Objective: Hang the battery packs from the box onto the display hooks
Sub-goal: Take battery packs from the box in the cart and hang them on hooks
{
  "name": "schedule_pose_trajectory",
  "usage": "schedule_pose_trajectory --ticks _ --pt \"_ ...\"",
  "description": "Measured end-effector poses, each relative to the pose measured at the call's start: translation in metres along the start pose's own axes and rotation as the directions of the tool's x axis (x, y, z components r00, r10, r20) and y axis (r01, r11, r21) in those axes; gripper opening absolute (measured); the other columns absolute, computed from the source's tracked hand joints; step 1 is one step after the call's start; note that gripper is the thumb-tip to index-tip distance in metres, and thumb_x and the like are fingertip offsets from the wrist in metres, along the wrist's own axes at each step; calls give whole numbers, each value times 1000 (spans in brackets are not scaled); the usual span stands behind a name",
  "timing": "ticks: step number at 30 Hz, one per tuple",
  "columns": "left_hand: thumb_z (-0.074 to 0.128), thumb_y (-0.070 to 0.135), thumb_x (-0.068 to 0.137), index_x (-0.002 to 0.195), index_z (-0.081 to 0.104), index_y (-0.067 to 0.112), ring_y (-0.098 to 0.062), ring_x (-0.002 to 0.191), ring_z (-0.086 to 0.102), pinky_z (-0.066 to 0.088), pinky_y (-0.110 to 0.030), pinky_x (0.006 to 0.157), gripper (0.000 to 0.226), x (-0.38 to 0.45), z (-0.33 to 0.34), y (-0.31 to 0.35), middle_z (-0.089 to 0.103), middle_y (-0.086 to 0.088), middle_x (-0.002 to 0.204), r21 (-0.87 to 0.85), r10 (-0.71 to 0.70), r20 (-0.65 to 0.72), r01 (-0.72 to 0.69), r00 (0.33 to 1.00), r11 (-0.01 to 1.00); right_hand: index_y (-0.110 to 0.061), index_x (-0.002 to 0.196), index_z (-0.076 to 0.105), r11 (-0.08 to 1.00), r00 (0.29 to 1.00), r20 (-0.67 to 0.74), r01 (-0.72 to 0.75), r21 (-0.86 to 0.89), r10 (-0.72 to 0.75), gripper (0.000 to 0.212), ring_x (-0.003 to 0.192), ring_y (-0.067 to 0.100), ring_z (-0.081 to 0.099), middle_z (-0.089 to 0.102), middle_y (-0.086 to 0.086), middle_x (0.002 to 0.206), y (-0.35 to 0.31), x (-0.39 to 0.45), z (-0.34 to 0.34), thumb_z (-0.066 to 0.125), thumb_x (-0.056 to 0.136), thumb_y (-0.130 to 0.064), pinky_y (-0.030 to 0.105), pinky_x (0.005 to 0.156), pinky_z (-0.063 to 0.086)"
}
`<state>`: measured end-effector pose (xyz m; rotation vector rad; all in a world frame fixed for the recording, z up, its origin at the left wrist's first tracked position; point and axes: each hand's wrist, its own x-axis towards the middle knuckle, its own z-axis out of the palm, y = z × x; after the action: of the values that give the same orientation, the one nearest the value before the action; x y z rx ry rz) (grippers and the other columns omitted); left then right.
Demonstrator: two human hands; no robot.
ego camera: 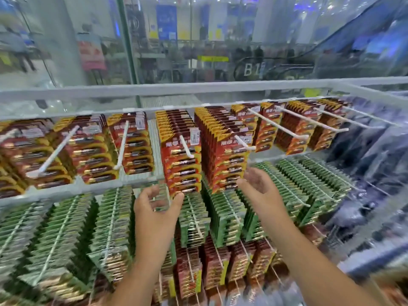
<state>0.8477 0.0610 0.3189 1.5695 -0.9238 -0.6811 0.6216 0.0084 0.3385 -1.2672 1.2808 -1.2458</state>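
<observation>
While both hands hover empty at frame centre, left hand (157,203) and right hand (257,184) loosely open under the red packs (223,151) on their hooks (244,142), the next move is probably fetching more; box unseen.

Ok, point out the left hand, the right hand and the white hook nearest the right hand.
left hand (154,206), head view, back of the hand
right hand (260,184), head view, open palm
white hook (244,142), head view, shaft near its tip

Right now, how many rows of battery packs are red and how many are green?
Red rows: 2, the top row and the bottom row
Green rows: 1, the middle row
Total: 3 rows
</observation>
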Motion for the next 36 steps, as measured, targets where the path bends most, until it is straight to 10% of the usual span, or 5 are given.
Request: schedule_pose_trajectory --ticks 18,23,27,32,36 --pt "78 46 88 113 61 46 -3 95 66 53 -28 79 30 -211 177 -4 60 11 126 35 60 505 -90 861 995 -40 125 64 993 969 -224 -113 -19 106 37 108 15 67 67 -4 122 94 -185 -251 77 93 -26 24 88 57" --pt "77 32 93 119 64 27 2 84 62 50 -17 67 29 -327 269 -4 64 6 121 25 35 622 -64 783 998 -53 117 66 981 916 -365 -191 -28 168 44 109 13 67 70 -7 117 129 -265 -384 84 76 -59 30 89 54" --pt "81 42 89 108 63 41 -8 94 66 55 -37 70 26 -392 328 -7 63 9 124 50 -7 717 -41 697 998 -39 123 64 961 864 -432 -275 27 260 34 108 11 65 67 -5 123 150 -300 -465 77 94 -29 19 84 56" --pt "75 43 93 124 62 35 6 92 63 56 -31 80 35 -421 392 -15 58 12 132 118 -51 784 -67 619 991 -32 125 65 936 810 -482 -346 67 334 33 109 19 67 68 3 117 173 -302 -532 76 95 -24 23 86 54" --pt "74 38 95 123 61 30 1 97 59 49 -14 61 32 -423 451 -30 57 9 126 142 -89 791 -40 606 989 -35 125 63 914 798 -486 -406 6 357 35 108 18 66 68 1 119 191 -280 -569 77 93 -31 20 82 54"
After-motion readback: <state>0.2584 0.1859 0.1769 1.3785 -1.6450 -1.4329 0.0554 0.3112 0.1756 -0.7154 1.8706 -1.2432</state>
